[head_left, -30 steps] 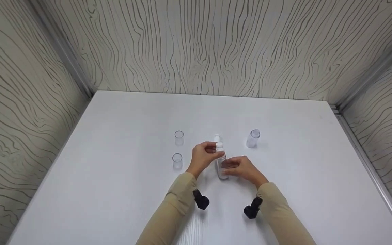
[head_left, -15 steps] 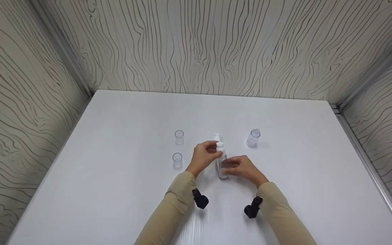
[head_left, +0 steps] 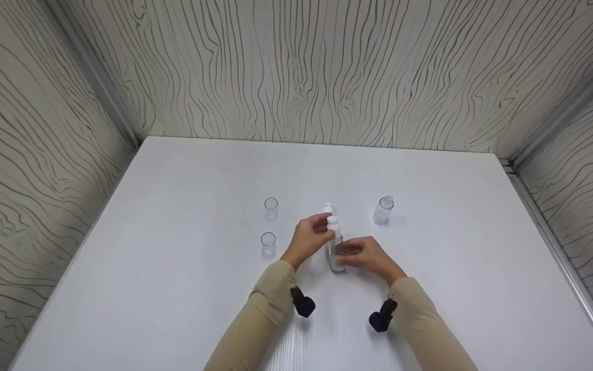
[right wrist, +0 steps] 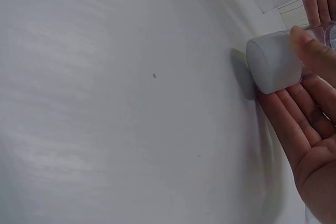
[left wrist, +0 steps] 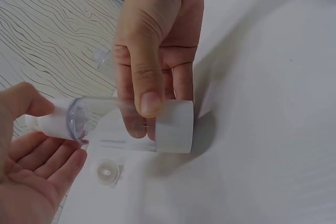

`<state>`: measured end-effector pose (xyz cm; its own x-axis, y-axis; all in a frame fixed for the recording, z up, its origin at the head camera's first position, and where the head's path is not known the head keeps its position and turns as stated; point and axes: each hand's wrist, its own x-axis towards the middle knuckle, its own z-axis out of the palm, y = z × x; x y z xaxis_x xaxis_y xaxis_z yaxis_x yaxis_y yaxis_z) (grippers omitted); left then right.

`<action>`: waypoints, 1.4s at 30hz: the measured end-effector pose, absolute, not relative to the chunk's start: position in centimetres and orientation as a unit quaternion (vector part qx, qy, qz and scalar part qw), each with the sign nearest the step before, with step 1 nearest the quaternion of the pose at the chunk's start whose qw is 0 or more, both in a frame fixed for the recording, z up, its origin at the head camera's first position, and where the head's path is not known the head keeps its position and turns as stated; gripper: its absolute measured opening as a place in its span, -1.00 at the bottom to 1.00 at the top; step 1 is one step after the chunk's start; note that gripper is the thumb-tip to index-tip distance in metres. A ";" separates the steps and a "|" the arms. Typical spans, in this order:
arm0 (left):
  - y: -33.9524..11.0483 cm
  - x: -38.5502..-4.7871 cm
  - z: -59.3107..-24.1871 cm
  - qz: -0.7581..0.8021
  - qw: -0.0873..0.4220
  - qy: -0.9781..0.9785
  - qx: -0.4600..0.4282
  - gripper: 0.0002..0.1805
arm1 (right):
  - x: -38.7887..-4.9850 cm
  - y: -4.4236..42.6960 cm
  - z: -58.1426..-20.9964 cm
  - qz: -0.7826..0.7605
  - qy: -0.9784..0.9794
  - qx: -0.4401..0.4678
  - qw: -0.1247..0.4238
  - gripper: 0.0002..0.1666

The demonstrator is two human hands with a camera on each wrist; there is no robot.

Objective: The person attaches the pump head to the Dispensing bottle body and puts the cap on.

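Between my hands is a clear bottle with a white base and a white pump top at its mouth. My left hand pinches the pump top between thumb and fingers. Lower down, my right hand grips the bottle's body, its thumb near the white base in the left wrist view. In the head view the bottle stands nearly upright. Whether the pump top is screwed down, I cannot tell. Just behind my left fingers is another white pump piece, partly hidden.
Two small clear cups, a far one and a near one, stand left of my hands. A second clear bottle stands to the right on the white table. Wood-patterned walls enclose the table's back and sides.
My left fingers shift slightly around the pump top, the thumb drawing a little to the left. The right hand and the things on the table stay put.
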<state>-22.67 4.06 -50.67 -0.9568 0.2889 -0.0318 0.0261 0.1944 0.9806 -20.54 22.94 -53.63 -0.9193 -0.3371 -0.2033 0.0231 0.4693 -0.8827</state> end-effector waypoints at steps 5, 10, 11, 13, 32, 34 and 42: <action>4.0 -22.5 -50.9 0.627 0.090 0.767 0.102 -0.47 | -20.5 22.9 -53.7 -0.501 0.842 -0.090 0.178 -0.43; 4.1 -22.4 -50.9 0.635 0.063 0.768 0.064 -0.49 | -20.6 22.9 -53.7 -0.494 0.846 -0.089 0.179 -0.41; 4.1 -22.4 -50.9 0.638 0.055 0.766 0.058 -0.50 | -20.5 22.9 -53.7 -0.495 0.845 -0.091 0.178 -0.41; 4.2 -22.4 -50.8 0.643 0.043 0.763 0.053 -0.52 | -20.5 22.9 -53.7 -0.497 0.845 -0.094 0.174 -0.40; 4.4 -22.4 -51.0 0.628 0.027 0.776 0.051 -0.58 | -20.3 22.8 -53.5 -0.502 0.842 -0.098 0.173 -0.45; 4.4 -22.4 -50.9 0.627 0.031 0.777 0.051 -0.58 | -20.4 22.8 -53.5 -0.498 0.844 -0.096 0.173 -0.44; 4.2 -22.4 -50.8 0.623 0.052 0.778 0.066 -0.56 | -20.6 23.0 -53.6 -0.487 0.851 -0.094 0.174 -0.41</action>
